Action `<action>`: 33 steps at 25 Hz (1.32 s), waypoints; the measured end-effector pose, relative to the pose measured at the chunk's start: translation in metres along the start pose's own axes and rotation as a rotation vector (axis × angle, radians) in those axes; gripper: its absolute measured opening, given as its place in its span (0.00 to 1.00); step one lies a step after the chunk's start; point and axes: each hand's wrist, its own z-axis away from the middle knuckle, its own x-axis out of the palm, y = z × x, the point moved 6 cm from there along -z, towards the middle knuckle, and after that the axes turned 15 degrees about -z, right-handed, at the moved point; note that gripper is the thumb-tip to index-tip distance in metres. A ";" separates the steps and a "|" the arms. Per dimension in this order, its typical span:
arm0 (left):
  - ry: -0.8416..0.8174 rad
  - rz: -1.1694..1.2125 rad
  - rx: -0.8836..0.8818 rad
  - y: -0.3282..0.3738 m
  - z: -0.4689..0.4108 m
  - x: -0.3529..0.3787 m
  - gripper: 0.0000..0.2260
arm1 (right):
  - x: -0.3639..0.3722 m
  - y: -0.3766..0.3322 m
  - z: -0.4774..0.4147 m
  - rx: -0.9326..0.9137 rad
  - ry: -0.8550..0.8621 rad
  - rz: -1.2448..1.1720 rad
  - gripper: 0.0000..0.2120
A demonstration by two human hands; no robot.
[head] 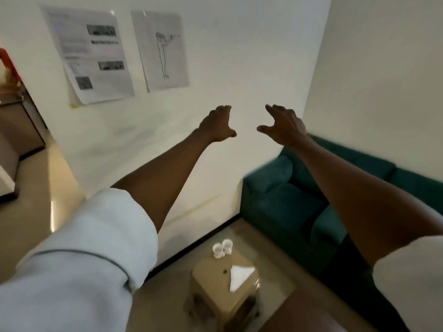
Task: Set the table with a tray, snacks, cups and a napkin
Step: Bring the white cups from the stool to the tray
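I see both arms stretched forward at mid-frame, held up against the white wall. Left hand (pixel 219 124): fingers apart, loosely curled, holding nothing. Right hand (pixel 284 125): fingers apart, thumb spread, holding nothing. The two hands are near each other, not touching. Low in the frame, centre, stands a small beige table; on its tabletop (pixel 211 271) two white cups (pixel 222 248) sit touching at the far edge, and a white napkin (pixel 239 275) lies at the right side. A green sofa (pixel 287 207) is at right.
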 end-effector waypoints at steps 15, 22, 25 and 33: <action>-0.667 0.149 -0.295 -0.095 0.102 0.596 0.39 | 0.577 0.237 0.171 0.364 -0.662 -0.109 0.38; -0.602 0.070 -0.360 -0.112 0.139 0.741 0.41 | 0.695 0.288 0.194 0.317 -0.747 -0.043 0.46; -0.541 0.036 -0.361 -0.111 0.122 0.751 0.43 | 0.710 0.291 0.176 0.250 -0.768 -0.032 0.47; -0.561 0.055 -0.345 -0.104 0.110 0.767 0.30 | 0.726 0.280 0.170 0.213 -0.774 0.008 0.37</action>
